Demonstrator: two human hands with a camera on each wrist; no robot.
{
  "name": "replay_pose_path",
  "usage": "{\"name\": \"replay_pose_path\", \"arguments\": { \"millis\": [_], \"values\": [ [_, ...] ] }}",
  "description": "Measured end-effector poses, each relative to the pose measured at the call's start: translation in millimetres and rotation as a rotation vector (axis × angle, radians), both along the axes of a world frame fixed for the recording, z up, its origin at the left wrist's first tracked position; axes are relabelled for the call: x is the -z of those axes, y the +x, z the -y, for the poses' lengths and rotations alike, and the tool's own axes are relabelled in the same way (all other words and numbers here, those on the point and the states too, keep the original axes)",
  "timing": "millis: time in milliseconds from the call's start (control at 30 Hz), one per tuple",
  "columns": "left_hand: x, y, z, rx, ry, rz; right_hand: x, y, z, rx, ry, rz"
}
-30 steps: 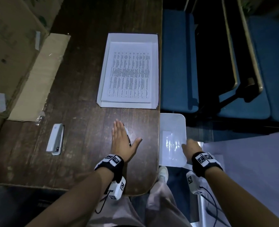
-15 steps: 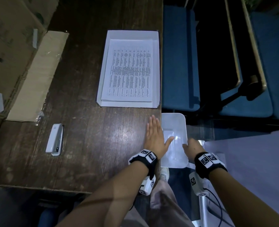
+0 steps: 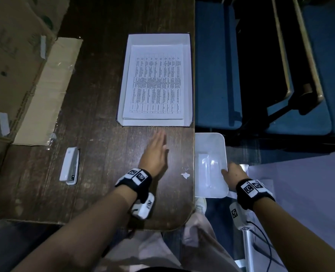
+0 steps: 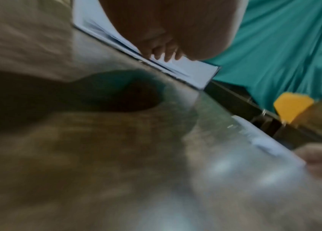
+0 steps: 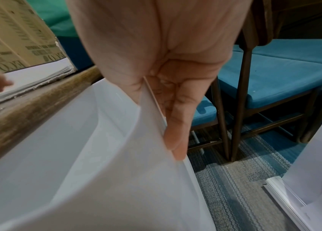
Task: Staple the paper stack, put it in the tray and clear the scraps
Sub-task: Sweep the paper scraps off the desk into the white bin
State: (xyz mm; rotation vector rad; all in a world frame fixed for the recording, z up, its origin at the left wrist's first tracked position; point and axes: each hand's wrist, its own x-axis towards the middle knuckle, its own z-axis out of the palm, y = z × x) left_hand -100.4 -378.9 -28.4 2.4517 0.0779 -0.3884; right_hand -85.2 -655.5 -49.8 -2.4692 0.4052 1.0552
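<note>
The printed paper stack (image 3: 156, 81) lies in the white tray (image 3: 123, 89) at the table's far right. A white stapler (image 3: 70, 166) lies shut to the left. My left hand (image 3: 156, 151) is flat on the wood just in front of the tray, fingers straight and blurred, holding nothing. Two small paper scraps (image 3: 185, 173) lie near the table's right edge, to the right of that hand. My right hand (image 3: 230, 171) grips the rim of a white plastic bin (image 3: 209, 146) held against the table edge, below the tabletop; its fingers (image 5: 173, 125) curl over the bin wall (image 5: 77, 156).
A flattened cardboard box (image 3: 21, 79) covers the table's left side. Blue cushioned chairs (image 3: 217, 65) stand right of the table edge (image 3: 194, 193). A pale sheet or board (image 3: 310, 193) lies on the floor at the right.
My left hand swept right to the table edge beside the bin, then came back left and forward toward the tray. The scraps now show near the edge. The right hand kept holding the bin.
</note>
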Motion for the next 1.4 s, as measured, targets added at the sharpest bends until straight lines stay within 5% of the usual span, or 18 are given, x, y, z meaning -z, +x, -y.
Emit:
{"name": "replay_pose_path", "arguments": {
  "millis": [133, 433, 567, 800, 1167, 1400],
  "values": [
    [16.8, -7.5, 2.3, 0.104, 0.199, -0.105, 3.3, -0.9, -0.3, 0.01, -0.006, 0.001],
    [6.1, 1.5, 101.6, 0.5, 0.074, -0.185, 8.6, -4.6, -0.4, 0.001, 0.008, 0.027],
    [-8.8, -3.0, 66.4, 0.494, 0.021, -0.085, 11.1, -5.9, 3.9, 0.02, 0.018, 0.035],
    [-16.1, -70.6, -14.9, 0.793, 0.435, -0.184, 13.3, -7.7, 6.7, 0.033, 0.049, 0.042],
    [16.1, -52.5, 79.8, 0.635, 0.399, -0.161, 11.6, -12.9, 9.7, 0.019, 0.06, 0.02],
    [17.3, -23.8, 121.4, 0.716, 0.403, -0.142, 8.1, -7.2, 12.7, 0.01, 0.043, 0.03]
  ]
}}
